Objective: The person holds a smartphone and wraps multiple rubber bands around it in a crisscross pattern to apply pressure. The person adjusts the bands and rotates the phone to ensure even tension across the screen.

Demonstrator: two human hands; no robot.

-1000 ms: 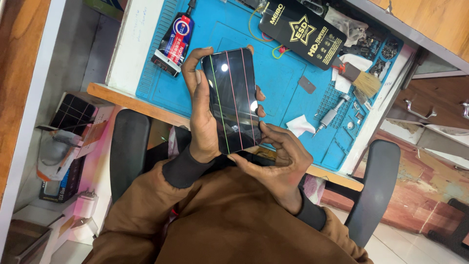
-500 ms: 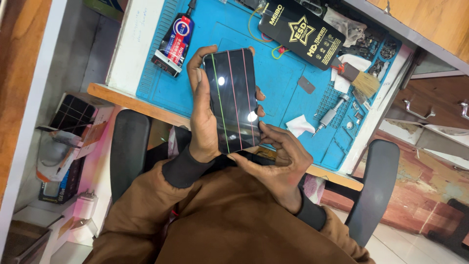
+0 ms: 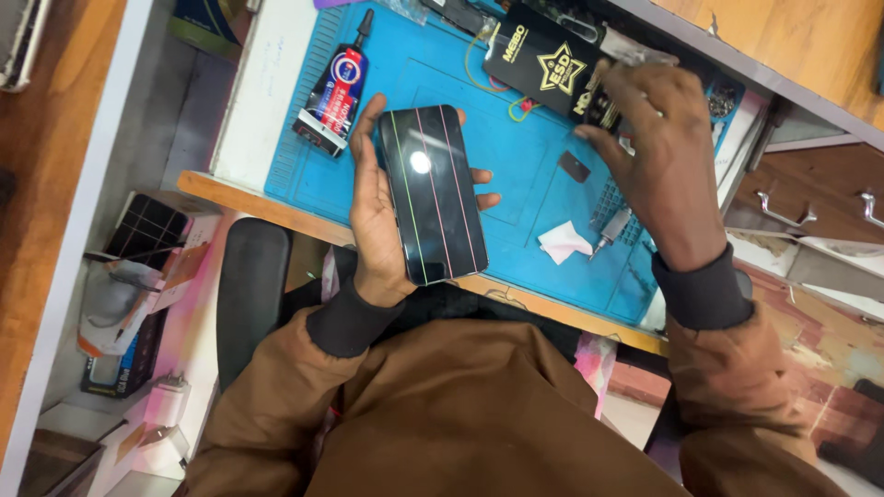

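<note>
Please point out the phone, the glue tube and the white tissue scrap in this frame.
phone (image 3: 433,193): head view, middle of its dark, line-streaked screen, held in the left hand.
glue tube (image 3: 333,92): head view, on its red and blue body.
white tissue scrap (image 3: 564,242): head view, centre of the crumpled piece.

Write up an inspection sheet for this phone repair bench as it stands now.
Surface: blue work mat on a wooden-edged desk, partly covered by tools.
Job's things: black phone, screen up, thin coloured vertical lines across the glass and a light reflection.
Clutter: glue tube at the mat's left edge; black packet at the top; white tissue scrap; small dark chip; a silver tool.
Grippers: left hand holds the phone from beneath; right hand is over the mat's top right, fingers at the black packet.
Cables: thin yellow-green wire by the packet.
Surroundings: chair arm, metal drawer handles.
</note>
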